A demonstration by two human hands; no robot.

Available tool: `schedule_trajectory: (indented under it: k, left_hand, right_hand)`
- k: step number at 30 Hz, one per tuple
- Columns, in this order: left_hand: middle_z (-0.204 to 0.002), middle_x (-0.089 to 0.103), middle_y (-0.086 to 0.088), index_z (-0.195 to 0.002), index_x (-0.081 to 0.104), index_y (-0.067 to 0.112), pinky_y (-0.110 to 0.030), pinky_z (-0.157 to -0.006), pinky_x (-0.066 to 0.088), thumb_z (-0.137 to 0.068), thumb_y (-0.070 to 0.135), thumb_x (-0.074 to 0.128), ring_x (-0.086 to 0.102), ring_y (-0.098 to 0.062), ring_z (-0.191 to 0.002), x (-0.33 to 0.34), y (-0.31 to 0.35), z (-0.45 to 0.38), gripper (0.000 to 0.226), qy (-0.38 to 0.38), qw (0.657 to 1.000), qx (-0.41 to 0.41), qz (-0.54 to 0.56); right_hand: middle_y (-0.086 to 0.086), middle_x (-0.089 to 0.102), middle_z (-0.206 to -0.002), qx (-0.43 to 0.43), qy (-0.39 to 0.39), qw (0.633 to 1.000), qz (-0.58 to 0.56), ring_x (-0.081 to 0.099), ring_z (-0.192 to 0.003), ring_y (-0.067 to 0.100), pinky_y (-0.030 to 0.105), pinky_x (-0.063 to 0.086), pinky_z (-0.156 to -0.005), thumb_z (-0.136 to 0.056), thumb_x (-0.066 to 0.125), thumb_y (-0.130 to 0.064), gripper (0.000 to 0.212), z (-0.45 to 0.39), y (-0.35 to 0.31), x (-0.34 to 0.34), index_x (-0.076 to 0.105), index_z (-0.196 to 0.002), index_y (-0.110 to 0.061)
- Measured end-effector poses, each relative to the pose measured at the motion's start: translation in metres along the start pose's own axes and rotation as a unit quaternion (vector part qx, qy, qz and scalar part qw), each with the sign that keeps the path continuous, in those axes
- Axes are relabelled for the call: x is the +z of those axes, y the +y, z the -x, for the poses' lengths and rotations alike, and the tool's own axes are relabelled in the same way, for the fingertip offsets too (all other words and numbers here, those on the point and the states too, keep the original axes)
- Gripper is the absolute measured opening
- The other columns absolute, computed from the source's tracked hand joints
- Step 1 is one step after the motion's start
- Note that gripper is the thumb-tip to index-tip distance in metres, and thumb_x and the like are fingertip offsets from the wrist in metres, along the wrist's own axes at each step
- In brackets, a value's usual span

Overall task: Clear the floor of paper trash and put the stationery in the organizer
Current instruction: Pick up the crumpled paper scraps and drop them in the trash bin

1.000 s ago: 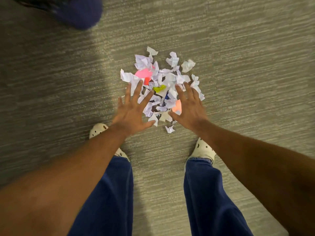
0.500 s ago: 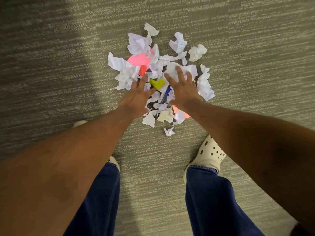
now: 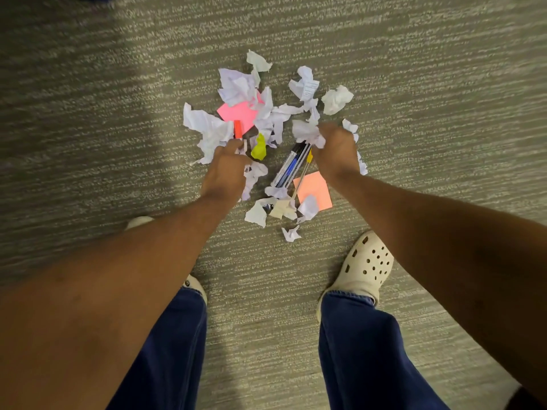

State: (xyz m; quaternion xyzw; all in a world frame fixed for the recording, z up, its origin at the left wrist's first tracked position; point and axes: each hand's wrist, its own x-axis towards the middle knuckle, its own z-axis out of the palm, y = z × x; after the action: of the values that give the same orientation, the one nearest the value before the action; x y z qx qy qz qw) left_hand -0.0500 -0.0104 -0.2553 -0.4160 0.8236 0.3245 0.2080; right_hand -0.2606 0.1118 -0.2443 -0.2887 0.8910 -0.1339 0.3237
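While both hands close on scraps, the sound method, in my judgement, is to gather paper only and leave the pens (image 3: 291, 165) on the carpet (image 3: 444, 143). Left hand (image 3: 226, 173) curls on white paper (image 3: 207, 128) beside a red marker (image 3: 237, 129); right hand (image 3: 337, 150) clutches a crumpled piece, pens just left of its fingers (image 3: 321, 134).

printed scrap (image 3: 307, 87): a crumpled white paper at about one o'clock in the pile carries a few lines of small dark print; I cannot read them (too fine and blurred).
pens (image 3: 291, 167): the bundle at the pile's centre shows no marking I can read.
pink note (image 3: 238, 113): blank as far as I see.
orange note (image 3: 315, 189): blank too.
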Motion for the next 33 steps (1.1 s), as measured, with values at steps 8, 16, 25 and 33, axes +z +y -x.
schedule_trajectory:
  k: [8,16,25,33]
  left_hand:
    - [-0.129,0.074,-0.014,-0.12,0.077,0.002,-0.014,-0.085,0.046,-0.089,0.001,0.08,0.07,-0.025,-0.114,-0.036,0.026,0.029,0.031,0.078,0.925,-0.2,0.313]
    - [-0.103,0.08,-0.004,-0.111,0.081,0.014,-0.035,-0.069,0.066,-0.087,0.01,0.086,0.079,-0.026,-0.084,-0.139,0.03,0.074,0.025,0.064,0.795,-0.321,0.511]
    - [-0.063,0.076,0.012,-0.085,0.065,0.023,-0.017,-0.05,0.058,-0.089,0.002,0.082,0.072,-0.001,-0.052,-0.324,-0.002,0.074,0.027,0.193,0.651,-0.294,0.673]
    - [-0.103,0.071,-0.007,-0.12,0.066,0.003,-0.023,-0.062,0.064,-0.101,0.003,0.062,0.074,-0.013,-0.072,-0.476,-0.032,0.008,0.019,0.195,0.65,-0.259,0.687]
  right_hand:
    - [0.005,0.075,-0.095,0.158,-0.029,0.966,-0.203,0.075,-0.084,0.026,0.033,0.063,-0.069,-0.08,0.084,-0.012,0.03,0.038,-0.021,-0.03,0.074,-0.107,-0.004]
    - [0.017,0.076,-0.115,0.198,-0.135,0.777,-0.582,0.075,-0.107,0.036,0.051,0.06,-0.093,-0.082,0.08,0.006,0.037,0.081,-0.111,-0.081,0.072,-0.116,-0.005]
    - [0.017,0.074,-0.113,0.123,-0.187,0.747,-0.626,0.074,-0.099,0.03,0.039,0.064,-0.083,-0.084,0.079,0.005,0.03,0.052,-0.304,-0.153,0.072,-0.11,-0.008]
    - [0.019,0.067,-0.1,0.122,-0.208,0.793,-0.559,0.067,-0.075,0.026,0.033,0.063,-0.06,-0.091,0.07,0.007,0.02,-0.038,-0.482,-0.176,0.062,-0.106,-0.002]
